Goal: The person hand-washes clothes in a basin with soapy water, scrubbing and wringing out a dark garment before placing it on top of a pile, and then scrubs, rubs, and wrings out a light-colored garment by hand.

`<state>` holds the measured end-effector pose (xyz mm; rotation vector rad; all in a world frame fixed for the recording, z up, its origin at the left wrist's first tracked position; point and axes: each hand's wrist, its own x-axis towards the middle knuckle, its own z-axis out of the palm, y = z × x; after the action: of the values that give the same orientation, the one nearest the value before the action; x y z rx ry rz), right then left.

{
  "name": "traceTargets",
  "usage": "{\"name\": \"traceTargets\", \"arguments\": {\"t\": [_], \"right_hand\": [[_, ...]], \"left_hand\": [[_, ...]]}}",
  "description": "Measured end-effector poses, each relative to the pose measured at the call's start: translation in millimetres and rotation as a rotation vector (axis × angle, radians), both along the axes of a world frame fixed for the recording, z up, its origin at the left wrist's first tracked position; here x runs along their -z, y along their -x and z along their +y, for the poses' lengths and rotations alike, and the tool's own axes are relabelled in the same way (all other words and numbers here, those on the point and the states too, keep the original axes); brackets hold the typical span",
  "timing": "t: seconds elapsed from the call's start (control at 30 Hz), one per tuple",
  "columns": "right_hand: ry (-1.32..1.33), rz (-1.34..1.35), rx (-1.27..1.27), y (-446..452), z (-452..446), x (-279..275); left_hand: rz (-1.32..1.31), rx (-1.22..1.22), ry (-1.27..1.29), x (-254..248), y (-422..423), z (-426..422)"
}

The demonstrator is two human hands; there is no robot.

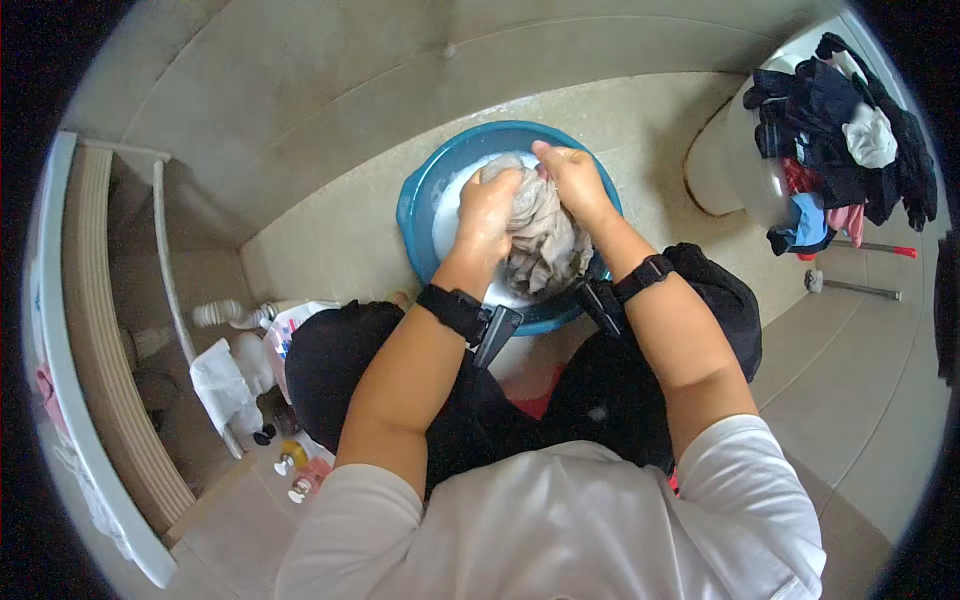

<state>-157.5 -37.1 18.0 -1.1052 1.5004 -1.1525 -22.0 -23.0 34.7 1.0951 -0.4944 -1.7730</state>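
A wet, greyish-beige cloth garment (548, 240) is bunched up over a round blue basin (412, 205). My left hand (487, 212) grips its left side, fingers curled into the fabric. On the upper right, my right hand (575, 182) is closed on the same garment near the basin's far side. White suds (449, 215) show in the basin to the left of the cloth. The garment's lower folds hang down into the basin, and its exact kind cannot be made out.
Dark clothes (815, 120) with white, blue and pink pieces are heaped on a white toilet (722, 160) at right. Bottles (308, 478) stand on the floor at lower left, near a white pipe (172, 260). A tiled wall (330, 80) curves behind the basin.
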Motion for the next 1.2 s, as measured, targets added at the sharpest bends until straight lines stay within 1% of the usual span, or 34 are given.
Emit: {"name": "traceTargets", "arguments": {"t": [0.03, 0.07, 0.1, 0.17, 0.2, 0.23, 0.27, 0.3, 0.33, 0.37, 0.4, 0.43, 0.5, 0.53, 0.57, 0.63, 0.67, 0.7, 0.77, 0.8, 0.83, 0.9, 0.97, 1.0, 1.03, 1.1, 1.13, 1.2], "right_hand": [[-0.171, -0.184, -0.096, 2.5, 1.2, -12.0], [-0.34, -0.373, -0.194, 4.1, 3.0, -23.8], [-0.328, -0.382, -0.187, 7.7, 4.3, -35.1], [-0.357, -0.269, -0.38, 16.3, 7.6, -52.2], [-0.147, -0.115, -0.466, 12.0, 11.6, -50.6], [-0.08, 0.074, -0.489, 8.2, 14.3, -47.4], [-0.069, 0.17, -0.434, 8.2, 18.0, -46.4], [-0.058, 0.264, -0.375, 6.0, 22.4, -52.8], [-0.05, 0.265, -0.368, 11.1, 21.1, -50.1], [-0.041, 0.104, -0.348, 17.9, 18.2, -44.2], [-0.03, -0.057, -0.328, 18.7, 16.6, -51.1], [-0.021, -0.06, -0.328, 20.2, 18.2, -57.8], [-0.005, -0.588, -0.126, 24.6, 21.7, -75.0], [-0.053, -0.686, -0.099, 32.1, 19.7, -76.7], [-0.047, -0.686, -0.103, 35.8, 19.7, -79.1], [0.032, -0.752, -0.061, 38.5, 22.3, -86.6], [0.01, -0.71, -0.045, 38.5, 24.0, -90.0], [0.017, -0.71, -0.048, 38.6, 25.2, -92.0], [-0.077, -0.66, -0.119, 37.6, 25.9, -95.2], [-0.088, -0.662, -0.187, 36.6, 25.0, -92.7], [-0.079, -0.663, -0.189, 35.5, 24.9, -90.2], [-0.124, -0.522, -0.216, 33.3, 25.9, -87.9], [-0.105, -0.548, -0.202, 36.2, 22.7, -85.2], [-0.067, -0.627, -0.185, 38.6, 20.7, -85.6], [-0.031, -0.706, -0.168, 41.2, 19.7, -85.9], [-0.031, -0.736, -0.168, 47.3, 21.6, -88.8], [-0.019, -0.745, -0.169, 49.8, 22.0, -90.3], [-0.025, -0.768, -0.178, 53.4, 23.7, -92.9]], "left_hand": [[-0.003, 0.01, 0.006, -7.5, -3.8, -2.0], [-0.106, 0.017, 0.098, -15.2, -8.4, -4.8], [-0.211, 0.024, 0.193, -21.6, -13.9, -7.6], [-0.236, 0.061, 0.234, -23.2, -23.2, -12.2], [-0.109, 0.106, 0.26, -25.3, -25.9, -13.0], [0.02, 0.15, 0.284, -27.2, -27.2, -12.9], [-0.061, 0.259, 0.357, -28.9, -28.3, -9.3], [-0.061, 0.265, 0.364, -33.5, -26.9, -5.2], [-0.07, 0.304, 0.441, -38.6, -25.1, -1.9], [-0.08, 0.341, 0.517, -42.6, -24.5, 1.5], [-0.039, 0.281, 0.514, -45.7, -24.8, 4.5], [-0.044, 0.282, 0.522, -46.0, -28.7, 4.1], [-0.021, 0.189, 0.419, -39.5, -39.5, -0.2], [-0.117, 0.169, 0.377, -34.2, -40.3, -1.0], [-0.118, 0.168, 0.385, -29.4, -43.8, -2.7], [-0.062, 0.355, 0.236, -35.3, -50.3, -3.6], [-0.057, 0.287, 0.223, -36.6, -50.2, -1.0], [-0.059, 0.287, 0.23, -38.5, -50.5, -1.6], [-0.037, 0.193, 0.268, -43.4, -53.6, -4.9], [-0.04, 0.193, 0.278, -42.5, -54.8, -6.8], [-0.004, 0.184, 0.276, -39.8, -55.5, -7.8], [0.034, 0.177, 0.279, -37.7, -56.9, -7.1], [0.002, 0.201, 0.27, -37.5, -59.0, -4.6], [-0.11, 0.226, 0.316, -34.2, -60.3, -7.5], [-0.109, 0.226, 0.318, -30.5, -62.7, -8.2], [-0.209, 0.071, 0.243, -29.0, -67.2, -5.7], [-0.209, 0.069, 0.241, -30.5, -74.2, -8.4], [0.103, -0.034, 0.278, -33.5, -92.7, -14.7]]}}
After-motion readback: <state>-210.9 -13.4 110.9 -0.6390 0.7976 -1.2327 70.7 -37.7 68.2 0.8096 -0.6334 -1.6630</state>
